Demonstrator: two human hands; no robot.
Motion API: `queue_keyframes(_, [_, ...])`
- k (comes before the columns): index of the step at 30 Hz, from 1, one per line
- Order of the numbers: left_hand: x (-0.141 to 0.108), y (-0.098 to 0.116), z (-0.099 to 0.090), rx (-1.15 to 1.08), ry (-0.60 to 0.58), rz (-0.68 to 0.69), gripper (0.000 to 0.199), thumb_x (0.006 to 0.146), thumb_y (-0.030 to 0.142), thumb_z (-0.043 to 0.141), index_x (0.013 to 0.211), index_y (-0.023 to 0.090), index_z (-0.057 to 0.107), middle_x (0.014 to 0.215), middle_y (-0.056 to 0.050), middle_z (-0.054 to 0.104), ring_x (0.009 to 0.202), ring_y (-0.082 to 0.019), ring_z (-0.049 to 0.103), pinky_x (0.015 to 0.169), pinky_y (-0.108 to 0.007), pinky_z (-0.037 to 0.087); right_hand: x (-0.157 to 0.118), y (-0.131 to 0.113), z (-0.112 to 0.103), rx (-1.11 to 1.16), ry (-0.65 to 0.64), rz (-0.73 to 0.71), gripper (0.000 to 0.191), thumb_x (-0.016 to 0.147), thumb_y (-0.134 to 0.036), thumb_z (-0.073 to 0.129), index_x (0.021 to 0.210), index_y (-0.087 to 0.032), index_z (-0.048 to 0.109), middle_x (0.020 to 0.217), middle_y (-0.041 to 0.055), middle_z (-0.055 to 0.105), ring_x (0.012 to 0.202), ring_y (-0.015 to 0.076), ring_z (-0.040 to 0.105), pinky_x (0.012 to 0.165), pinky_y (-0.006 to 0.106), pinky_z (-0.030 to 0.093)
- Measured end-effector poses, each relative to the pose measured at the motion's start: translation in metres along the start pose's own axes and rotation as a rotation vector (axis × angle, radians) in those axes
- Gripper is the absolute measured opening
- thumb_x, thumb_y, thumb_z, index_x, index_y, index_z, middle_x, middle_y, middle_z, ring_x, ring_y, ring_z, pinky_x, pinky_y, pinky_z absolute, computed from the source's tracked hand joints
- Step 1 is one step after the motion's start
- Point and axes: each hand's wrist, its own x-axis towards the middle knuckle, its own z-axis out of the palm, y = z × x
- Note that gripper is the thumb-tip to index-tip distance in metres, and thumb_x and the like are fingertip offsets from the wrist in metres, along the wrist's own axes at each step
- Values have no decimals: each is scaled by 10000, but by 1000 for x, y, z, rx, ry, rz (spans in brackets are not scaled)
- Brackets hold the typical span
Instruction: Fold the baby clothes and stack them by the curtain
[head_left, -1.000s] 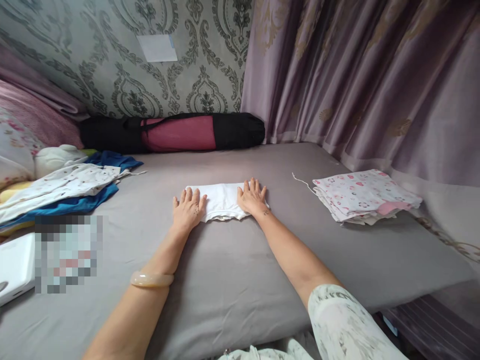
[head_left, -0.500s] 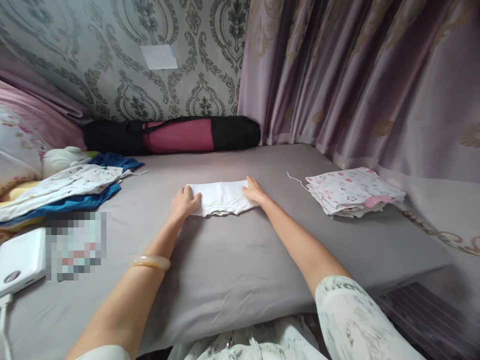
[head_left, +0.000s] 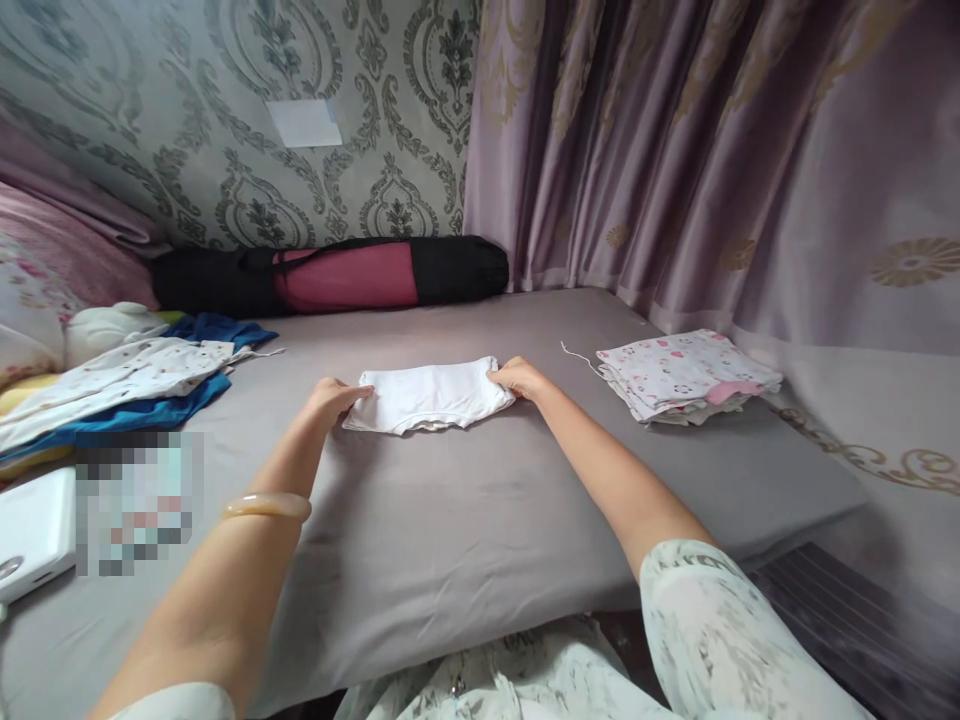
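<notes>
White garment: the folded white garment (head_left: 429,393) lies near the middle of the grey bed sheet (head_left: 457,510), its uneven, layered edge towards you. Whether any part of it is raised off the sheet cannot be told.
Left hand: your left hand (head_left: 334,398) pinches the left end near its far corner, thumb on top, other fingers mostly hidden.
Right hand: your right hand (head_left: 521,379) grips the right end near its far corner, thumb over the cloth, fingers out of sight behind the edge.
Cloth handling: judged light, soft and limp, with little risk of breakage; the layers could slide over one another or sag in the middle.
Hold points: both short ends suit, taken through all layers at once; a grip on the top layer alone would likely open the fold.
Near edge: loose layers show here; judged the weakest place to take hold.
Patterned stack: the folded pink-and-white stack (head_left: 686,372) rests apart, beyond your right hand.
Left-side clothes: a speckled white garment (head_left: 150,375) lies over blue cloth (head_left: 184,408), untouched.
Change noted: one second ago your palms lie flat on the garment, fingers spread; now both hands pinch its ends, and its near left corner shows uncovered.
</notes>
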Motion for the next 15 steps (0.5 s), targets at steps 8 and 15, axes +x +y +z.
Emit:
queue_keyframes(8, [-3, 8, 1, 58, -49, -50, 411, 617, 361, 803, 488, 196, 449, 306, 71, 339, 407, -92, 322, 437, -197, 230, -20, -7, -7, -399, 11, -135, 274, 761, -261, 629, 1004, -172, 718, 1019, 126, 736, 953, 231, 689, 683, 231, 476])
queue_keyframes(15, [-39, 44, -2, -22, 12, 169, 334, 534, 479, 783, 740, 241, 670, 406, 108, 489, 475, -104, 421, 479, -188, 286, -31, -3, -31, -386, 18, -117, 289, 787, -238, 597, 1052, -185, 700, 1009, 103, 736, 896, 204, 690, 679, 230, 474])
